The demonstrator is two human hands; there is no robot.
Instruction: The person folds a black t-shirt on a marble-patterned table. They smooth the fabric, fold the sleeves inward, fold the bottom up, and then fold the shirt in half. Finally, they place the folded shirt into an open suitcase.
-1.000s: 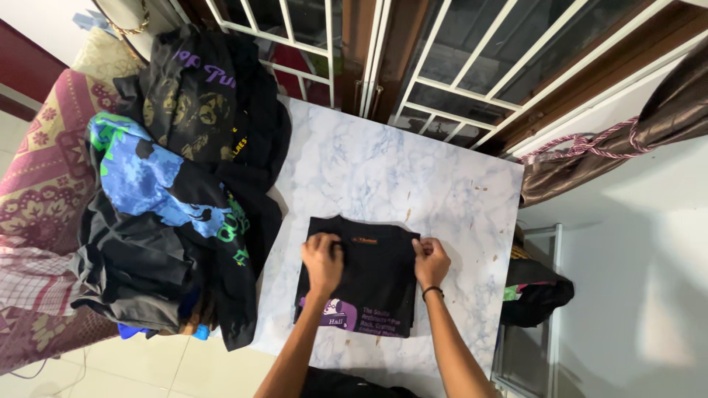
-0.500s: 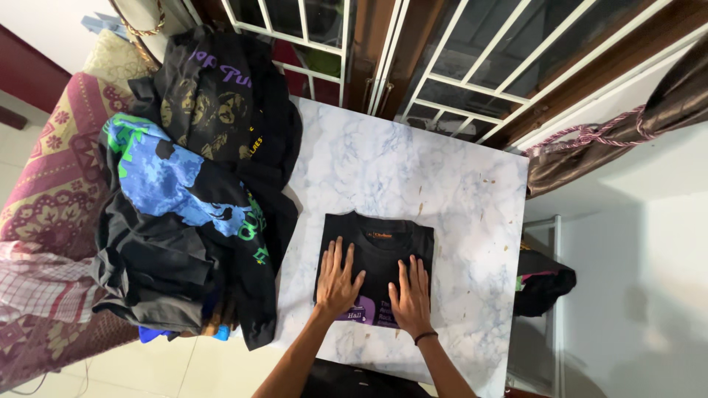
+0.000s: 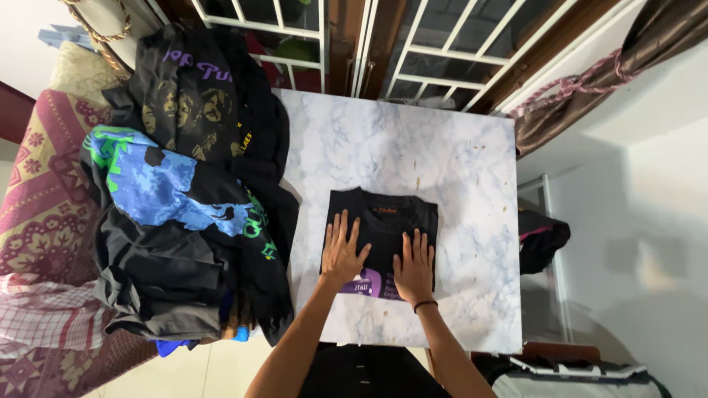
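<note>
Pile of dark printed shirts (image 3: 184, 214) overhangs the bench's (image 3: 457, 169) left edge, then left hand (image 3: 342, 254) and right hand (image 3: 414, 267), fingers spread flat, gripping nothing, press the folded black t-shirt (image 3: 383, 221) near the front edge; likely soft, light, limp, best lifted by its folded edges.

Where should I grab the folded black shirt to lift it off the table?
By the two side edges of the shirt, coming in from left and right. It lies flat and square on the table, both hands pressing its near half, so sliding fingers under keeps the fold.
</note>
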